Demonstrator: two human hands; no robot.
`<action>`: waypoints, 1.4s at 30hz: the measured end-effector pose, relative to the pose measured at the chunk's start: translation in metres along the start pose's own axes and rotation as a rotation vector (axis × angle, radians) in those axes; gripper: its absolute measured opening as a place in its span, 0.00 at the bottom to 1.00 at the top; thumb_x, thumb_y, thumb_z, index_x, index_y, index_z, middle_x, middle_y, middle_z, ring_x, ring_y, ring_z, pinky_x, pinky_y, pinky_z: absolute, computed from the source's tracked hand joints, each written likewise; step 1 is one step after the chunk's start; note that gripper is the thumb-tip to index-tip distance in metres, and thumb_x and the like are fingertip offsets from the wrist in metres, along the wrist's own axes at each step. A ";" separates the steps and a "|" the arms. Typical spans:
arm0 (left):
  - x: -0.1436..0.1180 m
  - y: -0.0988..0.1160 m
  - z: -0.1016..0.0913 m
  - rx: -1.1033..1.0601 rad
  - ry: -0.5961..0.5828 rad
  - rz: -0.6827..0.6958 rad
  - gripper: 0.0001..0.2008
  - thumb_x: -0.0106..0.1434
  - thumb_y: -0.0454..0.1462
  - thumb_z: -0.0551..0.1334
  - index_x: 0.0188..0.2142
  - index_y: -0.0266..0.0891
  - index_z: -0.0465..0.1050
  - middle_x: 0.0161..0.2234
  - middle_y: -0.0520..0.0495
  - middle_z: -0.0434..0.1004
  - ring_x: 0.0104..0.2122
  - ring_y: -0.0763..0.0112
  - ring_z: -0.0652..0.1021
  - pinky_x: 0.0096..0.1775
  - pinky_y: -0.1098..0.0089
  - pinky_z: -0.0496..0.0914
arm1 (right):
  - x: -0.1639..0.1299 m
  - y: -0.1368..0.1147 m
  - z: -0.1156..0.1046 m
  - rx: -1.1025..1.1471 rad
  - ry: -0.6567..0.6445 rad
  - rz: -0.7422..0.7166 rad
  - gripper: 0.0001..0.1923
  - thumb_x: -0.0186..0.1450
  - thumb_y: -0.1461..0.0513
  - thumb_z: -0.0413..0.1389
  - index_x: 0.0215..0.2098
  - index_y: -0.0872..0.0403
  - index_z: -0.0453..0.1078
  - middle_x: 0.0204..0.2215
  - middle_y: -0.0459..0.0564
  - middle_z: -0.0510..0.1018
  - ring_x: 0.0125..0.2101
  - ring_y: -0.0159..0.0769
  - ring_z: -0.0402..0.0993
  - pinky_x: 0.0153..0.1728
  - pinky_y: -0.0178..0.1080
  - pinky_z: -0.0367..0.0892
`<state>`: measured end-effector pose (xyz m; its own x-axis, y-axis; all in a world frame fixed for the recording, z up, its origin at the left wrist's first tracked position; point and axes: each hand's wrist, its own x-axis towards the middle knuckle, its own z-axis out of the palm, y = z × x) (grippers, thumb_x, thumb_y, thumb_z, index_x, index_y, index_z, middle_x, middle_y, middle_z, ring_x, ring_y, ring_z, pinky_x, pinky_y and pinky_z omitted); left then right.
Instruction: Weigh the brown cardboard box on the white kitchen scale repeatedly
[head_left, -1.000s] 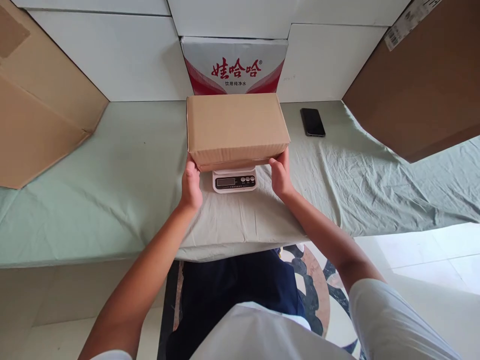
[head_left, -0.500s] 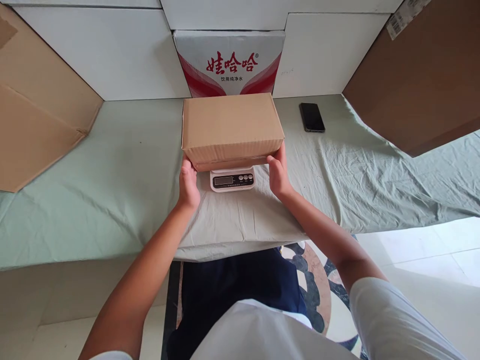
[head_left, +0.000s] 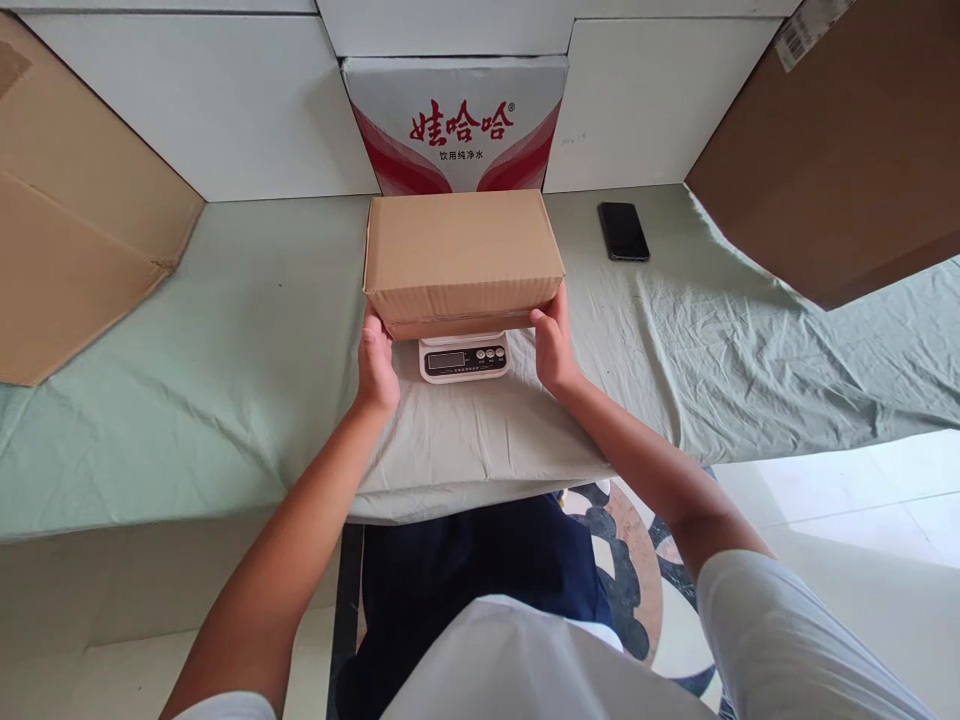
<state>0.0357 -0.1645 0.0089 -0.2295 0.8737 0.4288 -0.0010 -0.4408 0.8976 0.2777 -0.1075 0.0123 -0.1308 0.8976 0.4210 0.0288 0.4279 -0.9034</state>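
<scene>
A closed brown cardboard box (head_left: 463,245) is gripped at its two near lower corners. My left hand (head_left: 377,365) holds the left corner, its thumb along the front and its other fingers hidden behind or under the box. At the right corner my right hand (head_left: 553,345) grips in the same way, thumb on the front face. Under the box a white digital kitchen scale (head_left: 465,377) shows only its front panel, with a small display and several round buttons. The box covers the weighing surface, so I cannot tell whether it rests fully on it.
A black phone (head_left: 624,232) lies on the green cloth (head_left: 247,330) to the right. Behind stands a white and red printed carton (head_left: 459,100) against white panels (head_left: 187,110). Large cardboard pieces flank the table, one at left (head_left: 82,220) and one at right (head_left: 840,170).
The box has come down very slightly, with both hands still on it. The whole view has shifted a little; the scale and phone stay where they were.
</scene>
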 end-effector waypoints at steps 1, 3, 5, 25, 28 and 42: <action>0.000 0.000 0.000 0.002 0.002 0.002 0.38 0.68 0.67 0.47 0.64 0.53 0.71 0.67 0.44 0.72 0.71 0.56 0.68 0.69 0.56 0.64 | 0.000 0.000 0.000 -0.009 -0.002 0.004 0.49 0.63 0.34 0.45 0.77 0.36 0.37 0.75 0.43 0.57 0.76 0.52 0.51 0.76 0.58 0.55; 0.000 0.000 0.000 0.006 0.010 0.000 0.38 0.67 0.68 0.47 0.64 0.53 0.71 0.67 0.44 0.72 0.71 0.55 0.67 0.69 0.56 0.64 | -0.001 0.000 0.000 0.000 0.000 0.013 0.50 0.62 0.33 0.46 0.77 0.36 0.37 0.75 0.43 0.57 0.75 0.52 0.52 0.76 0.58 0.55; 0.000 0.000 0.000 0.010 0.018 -0.006 0.39 0.66 0.69 0.48 0.64 0.51 0.71 0.67 0.43 0.72 0.72 0.54 0.67 0.69 0.56 0.64 | -0.001 0.000 0.000 0.031 0.008 0.012 0.50 0.62 0.34 0.48 0.77 0.36 0.38 0.75 0.43 0.57 0.75 0.52 0.52 0.76 0.58 0.55; -0.001 -0.005 -0.002 0.009 0.036 0.014 0.41 0.67 0.68 0.49 0.65 0.47 0.70 0.69 0.40 0.70 0.72 0.54 0.67 0.69 0.57 0.63 | 0.003 -0.006 0.000 0.134 0.014 0.003 0.46 0.61 0.35 0.54 0.73 0.37 0.52 0.75 0.44 0.60 0.75 0.53 0.53 0.78 0.58 0.51; -0.001 -0.006 -0.002 0.012 0.041 0.009 0.40 0.67 0.68 0.49 0.65 0.47 0.70 0.68 0.41 0.71 0.71 0.55 0.68 0.68 0.58 0.64 | 0.004 -0.007 0.000 0.139 0.015 -0.012 0.44 0.62 0.35 0.54 0.72 0.38 0.54 0.74 0.44 0.61 0.74 0.53 0.54 0.77 0.58 0.52; 0.006 -0.006 -0.014 0.035 0.139 0.037 0.41 0.67 0.68 0.47 0.71 0.55 0.62 0.77 0.54 0.53 0.78 0.60 0.49 0.77 0.58 0.50 | 0.009 -0.003 -0.011 0.239 0.140 -0.013 0.42 0.61 0.34 0.56 0.70 0.32 0.56 0.76 0.37 0.57 0.79 0.52 0.46 0.79 0.64 0.44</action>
<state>0.0210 -0.1594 0.0048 -0.3615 0.8191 0.4453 0.0435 -0.4623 0.8857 0.2872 -0.0996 0.0192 0.0093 0.9054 0.4245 -0.2086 0.4170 -0.8847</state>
